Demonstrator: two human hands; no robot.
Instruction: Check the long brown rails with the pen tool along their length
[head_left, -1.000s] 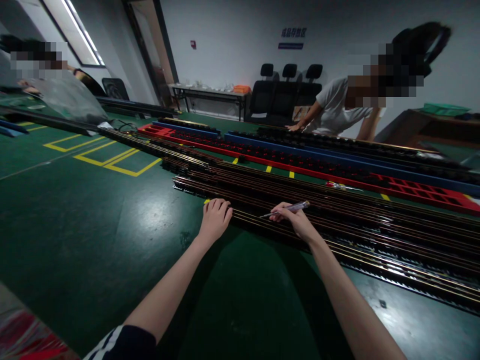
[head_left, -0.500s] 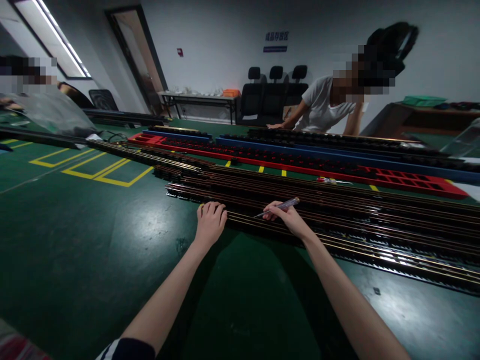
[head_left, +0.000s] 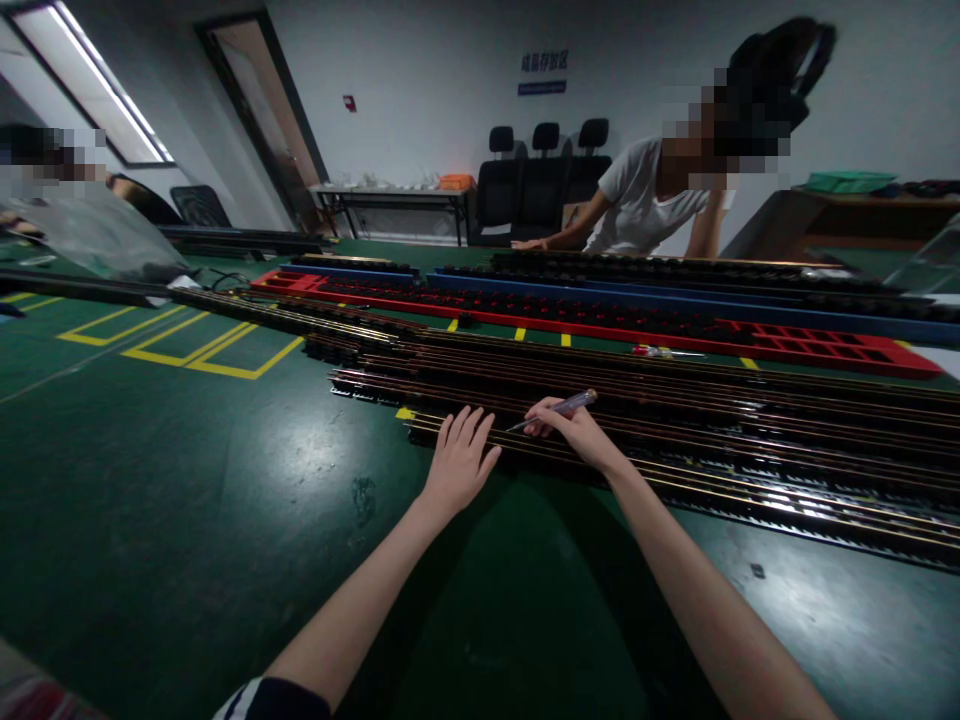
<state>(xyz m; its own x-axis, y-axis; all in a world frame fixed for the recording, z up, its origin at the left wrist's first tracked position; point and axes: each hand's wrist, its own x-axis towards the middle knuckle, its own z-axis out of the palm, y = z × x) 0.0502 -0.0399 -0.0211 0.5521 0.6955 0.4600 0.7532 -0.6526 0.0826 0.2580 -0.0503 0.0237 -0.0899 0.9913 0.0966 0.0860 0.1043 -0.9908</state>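
My right hand [head_left: 564, 427] grips a screwdriver [head_left: 576, 402] by its translucent handle. The thin shaft slants down to the left, its tip at the nearest of the long black strips [head_left: 675, 480] edged with copper-coloured metal. Fingers spread, my left hand [head_left: 461, 460] rests on the near edge of that same strip, a little left of the screwdriver tip. A yellow piece [head_left: 405, 413] shows at the strip's left end. Several such strips lie side by side across the table; whether the tip touches metal I cannot tell.
Beyond the strips lies a long red tray [head_left: 585, 322] with dark parts, a blue tray [head_left: 637, 298] behind it. A second screwdriver [head_left: 664, 352] lies before the red tray. One person [head_left: 637, 200] leans at the far side, another [head_left: 52, 170] sits left behind a plastic bag [head_left: 105, 235].
My left hand has slid right along the strip towards the screwdriver and spread its fingers, uncovering the strip's left end. My right hand stays almost in place.
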